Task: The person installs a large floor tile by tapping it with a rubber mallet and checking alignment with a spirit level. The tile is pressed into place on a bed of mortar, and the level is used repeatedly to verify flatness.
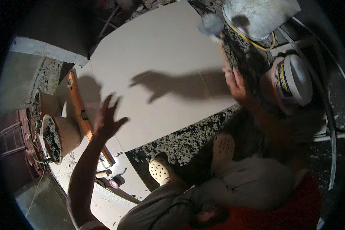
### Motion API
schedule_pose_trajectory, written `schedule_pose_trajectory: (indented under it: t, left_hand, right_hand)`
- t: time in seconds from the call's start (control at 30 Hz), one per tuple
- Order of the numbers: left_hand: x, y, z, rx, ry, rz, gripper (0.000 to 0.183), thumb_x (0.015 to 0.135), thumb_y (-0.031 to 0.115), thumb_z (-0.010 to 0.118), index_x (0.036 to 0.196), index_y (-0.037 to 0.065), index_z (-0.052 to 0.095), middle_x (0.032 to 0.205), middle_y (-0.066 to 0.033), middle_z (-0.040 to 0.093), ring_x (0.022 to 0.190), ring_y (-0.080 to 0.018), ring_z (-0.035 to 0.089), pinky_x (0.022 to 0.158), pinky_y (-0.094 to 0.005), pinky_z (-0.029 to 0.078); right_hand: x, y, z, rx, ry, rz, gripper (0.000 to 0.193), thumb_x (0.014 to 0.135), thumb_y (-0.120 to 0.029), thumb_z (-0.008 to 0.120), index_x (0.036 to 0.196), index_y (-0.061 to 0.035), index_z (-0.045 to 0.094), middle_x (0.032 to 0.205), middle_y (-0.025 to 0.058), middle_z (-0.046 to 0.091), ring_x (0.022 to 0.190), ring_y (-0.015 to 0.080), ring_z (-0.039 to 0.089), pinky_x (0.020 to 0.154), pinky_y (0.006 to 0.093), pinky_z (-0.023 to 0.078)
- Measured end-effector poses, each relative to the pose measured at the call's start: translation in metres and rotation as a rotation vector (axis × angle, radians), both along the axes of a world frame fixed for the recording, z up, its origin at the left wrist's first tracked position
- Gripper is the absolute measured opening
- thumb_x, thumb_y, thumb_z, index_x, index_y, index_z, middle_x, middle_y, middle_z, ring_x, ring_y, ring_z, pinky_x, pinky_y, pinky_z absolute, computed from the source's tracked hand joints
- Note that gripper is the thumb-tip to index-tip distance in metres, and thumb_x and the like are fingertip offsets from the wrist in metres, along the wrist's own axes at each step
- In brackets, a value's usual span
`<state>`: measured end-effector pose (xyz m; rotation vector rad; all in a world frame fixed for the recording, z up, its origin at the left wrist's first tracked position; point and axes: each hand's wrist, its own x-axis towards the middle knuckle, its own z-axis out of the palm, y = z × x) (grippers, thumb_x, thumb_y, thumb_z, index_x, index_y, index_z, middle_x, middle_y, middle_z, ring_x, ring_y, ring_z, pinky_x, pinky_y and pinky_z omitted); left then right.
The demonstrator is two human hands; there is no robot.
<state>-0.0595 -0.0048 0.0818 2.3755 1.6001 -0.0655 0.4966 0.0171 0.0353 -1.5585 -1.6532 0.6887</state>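
Raised at the right, my right hand (237, 85) is closed around the wooden handle of a mallet (212, 25). The mallet's grey head is blurred and appears above the far right edge of a large cream tile (149, 46). Over the tile's left side my left hand (108, 119) is spread and holds nothing. An orange spirit level (77, 100) lies just left of that hand, its lower end near small tools on the tiles. Along the tile's near edge runs rough grey mortar (184, 140), with my feet in cream clogs (160, 170) beside it.
Two mortar-crusted buckets (68, 135) lie at the left. A lidded bucket (295, 80) and a white bucket (260, 17) stand or lie at the right, near a hose (331, 126). A small round tool (113, 184) and white mesh strip (115, 196) rest lower left.
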Motion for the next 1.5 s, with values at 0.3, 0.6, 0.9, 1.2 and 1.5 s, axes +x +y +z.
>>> schedule_pose_trajectory:
  t: [0.3,0.6,0.9,1.2,1.5]
  left_hand:
    - [0.258,0.085,-0.049,-0.067,-0.061,0.021,0.145,0.054,0.073,0.090,0.168,0.015,0.023,0.174,-0.0235,0.014,0.160,-0.0489,0.009,0.114,-0.0838,0.014]
    - [0.267,0.080,-0.057,-0.095,-0.014,0.128,0.147,0.048,0.075,0.089,0.169,0.030,0.020,0.175,-0.0194,0.012,0.161,-0.0445,0.006,0.112,-0.0773,0.022]
    - [0.266,0.083,-0.053,-0.091,-0.059,0.096,0.152,0.046,0.071,0.094,0.169,0.021,0.019,0.174,-0.0218,0.014,0.159,-0.0496,0.011,0.105,-0.0896,0.024]
    - [0.268,0.080,-0.051,-0.081,-0.048,0.109,0.154,0.047,0.071,0.095,0.170,0.025,0.015,0.175,-0.0188,0.009,0.161,-0.0463,0.007,0.107,-0.0887,0.022]
    - [0.268,0.080,-0.050,-0.088,-0.031,0.103,0.157,0.045,0.072,0.096,0.170,0.022,0.015,0.175,-0.0171,0.008,0.160,-0.0461,0.009,0.106,-0.0883,0.023]
  right_hand:
    - [-0.001,-0.002,-0.056,-0.170,-0.190,0.039,0.042,0.109,-0.036,0.054,0.120,0.0038,0.064,0.092,0.0250,0.066,0.089,0.0447,0.065,0.082,0.0493,0.050]
    - [-0.025,0.047,0.041,-0.063,-0.362,0.092,0.037,0.112,-0.024,0.050,0.126,0.0090,0.060,0.101,0.0247,0.068,0.089,0.0300,0.068,0.082,0.0371,0.056]
    - [-0.036,0.037,0.027,-0.007,-0.381,0.068,0.029,0.110,-0.022,0.055,0.115,0.0042,0.065,0.098,0.0290,0.070,0.093,0.0409,0.071,0.079,0.0461,0.055]
    - [-0.012,0.059,0.051,0.361,-0.279,0.005,0.037,0.113,-0.031,0.047,0.118,0.0029,0.062,0.079,0.0092,0.056,0.063,0.0182,0.053,0.059,0.0344,0.046]
    - [-0.017,0.058,0.025,0.217,-0.509,-0.002,0.038,0.111,-0.033,0.051,0.114,0.0002,0.068,0.085,0.0183,0.069,0.075,0.0375,0.066,0.070,0.0438,0.053]
